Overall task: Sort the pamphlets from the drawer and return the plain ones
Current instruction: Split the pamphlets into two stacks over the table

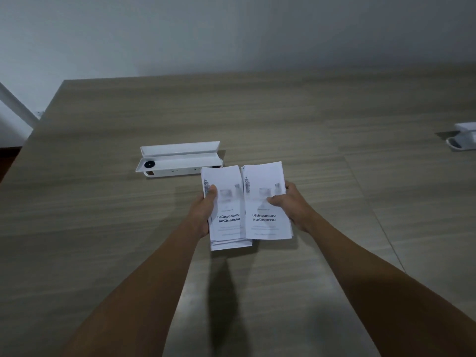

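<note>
Above the wooden table (103,228), both of my hands hold white pamphlets printed with grey pictures and dark text. My left hand (202,215) grips a thick stack of pamphlets (228,222) from its left edge, thumb on top. My right hand (291,207) holds a second printed pamphlet (265,222) by its right edge, thumb across its face. The right one lies beside the left stack and overlaps its right edge slightly. No drawer is in view.
A long white tray-like holder (180,157) with a black round knob lies on the table just beyond the pamphlets. A white object (463,140) sits at the far right edge. A white pole (18,104) stands off the table's left corner.
</note>
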